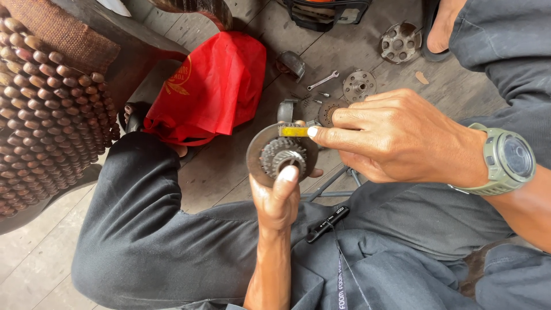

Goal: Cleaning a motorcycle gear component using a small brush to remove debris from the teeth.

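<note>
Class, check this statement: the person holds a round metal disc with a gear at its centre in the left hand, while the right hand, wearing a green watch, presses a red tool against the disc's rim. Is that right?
Not quite. In the head view the tool is yellow, not red. The rest stands: the left hand holds the round metal disc with a gear at its centre, and the right hand, with the green watch on its wrist, presses the tool against the disc's rim.

Tiny screws (319, 97) indistinct; black case (324, 12) cropped at top edge

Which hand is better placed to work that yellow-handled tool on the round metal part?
Probably the right hand: its fingers already pinch the yellow-handled tool against the round metal part. The left hand is occupied holding that part up from below.
</note>
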